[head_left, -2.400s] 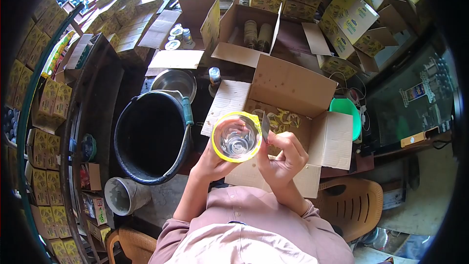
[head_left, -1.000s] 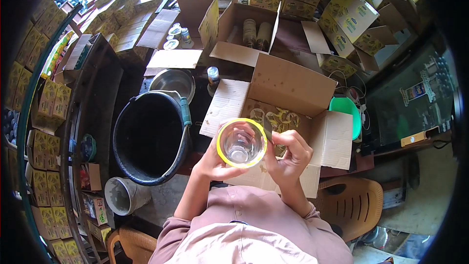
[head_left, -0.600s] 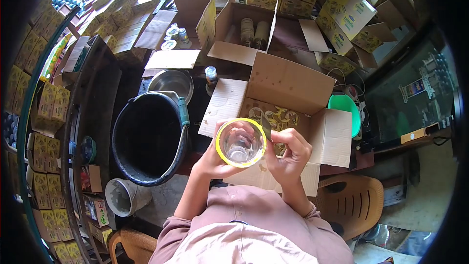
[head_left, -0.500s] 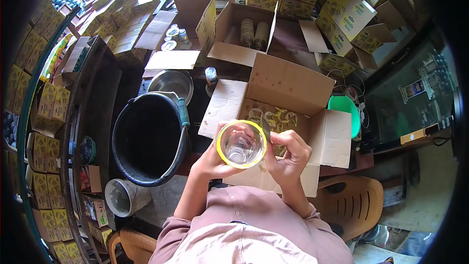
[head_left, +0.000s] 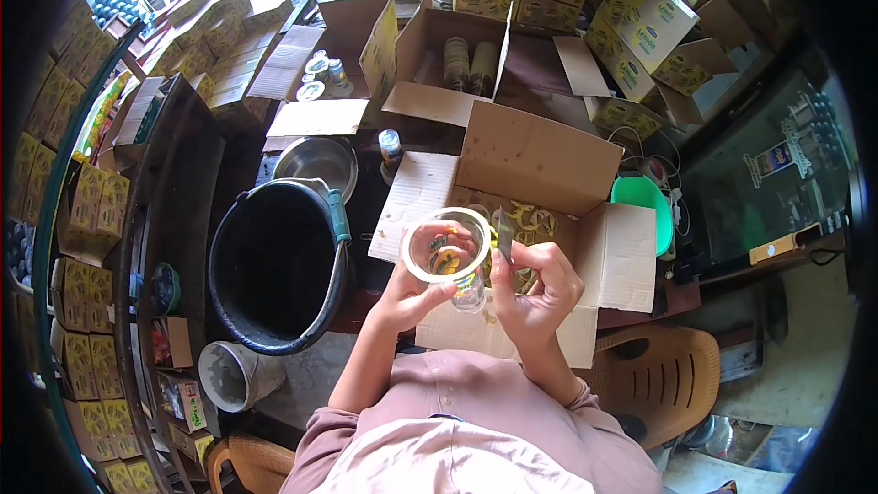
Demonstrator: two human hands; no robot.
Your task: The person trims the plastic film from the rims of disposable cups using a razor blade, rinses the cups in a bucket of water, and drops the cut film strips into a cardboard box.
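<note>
My left hand (head_left: 402,297) is wrapped round a clear plastic cup (head_left: 448,267) with a coloured print on its wall. The cup is tilted, its pale rim facing up toward me and its base toward the lower right. Between the thumb and bent fingers of my right hand (head_left: 540,288) is a small flat metal blade (head_left: 503,236), held just right of the rim. A bit of yellow shows between blade and cup. Below both hands stands an open cardboard box (head_left: 540,155), with several curled yellow strips (head_left: 532,220) on its bottom.
A black bucket (head_left: 219,265) stands on the left, before a metal bowl (head_left: 315,151). A printed cup stack (head_left: 390,146) stands behind the box. Further back are two open cartons (head_left: 448,101). At right are a green basin (head_left: 645,192) and a brown chair (head_left: 663,384).
The cup has tipped so that its side and print show. Its rim looked bright yellow before and is pale now. Both hands stay in nearly the same place.
</note>
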